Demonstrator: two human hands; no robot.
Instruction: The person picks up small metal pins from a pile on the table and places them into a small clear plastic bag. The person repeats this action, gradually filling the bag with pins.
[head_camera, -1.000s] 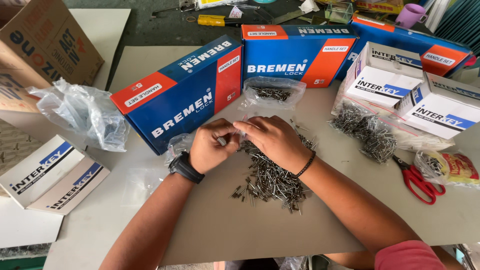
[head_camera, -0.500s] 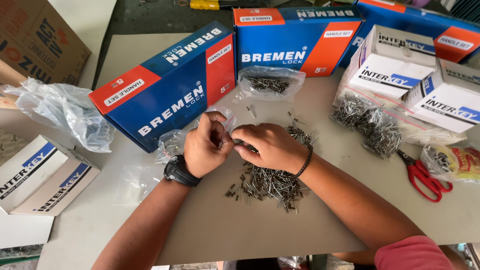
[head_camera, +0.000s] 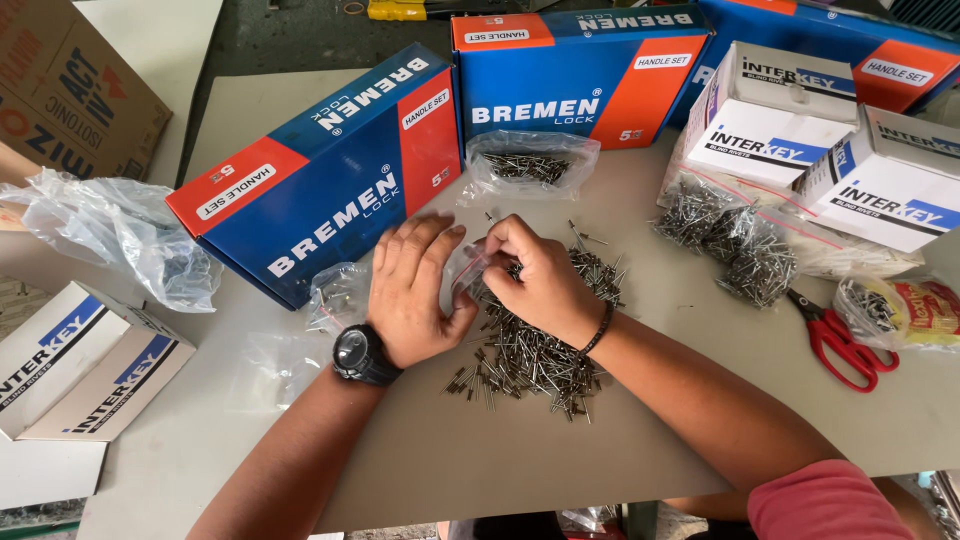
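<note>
Hands at frame centre, over loose rivets (head_camera: 530, 355) heaped on the grey table (head_camera: 620, 440). Left hand (head_camera: 415, 290), watch at the wrist, fingers spread flat, thumb pinching a small clear bag (head_camera: 468, 270). Right hand (head_camera: 540, 285) curled tight, fingertips pressed to that same bag's mouth. Blue-and-red box (head_camera: 320, 180) just above left. Red scissors (head_camera: 840, 340) far right, well apart.

Blue-and-orange boxes (head_camera: 330, 200), red scissors (head_camera: 838, 340), silver rivets (head_camera: 530, 350).
</note>
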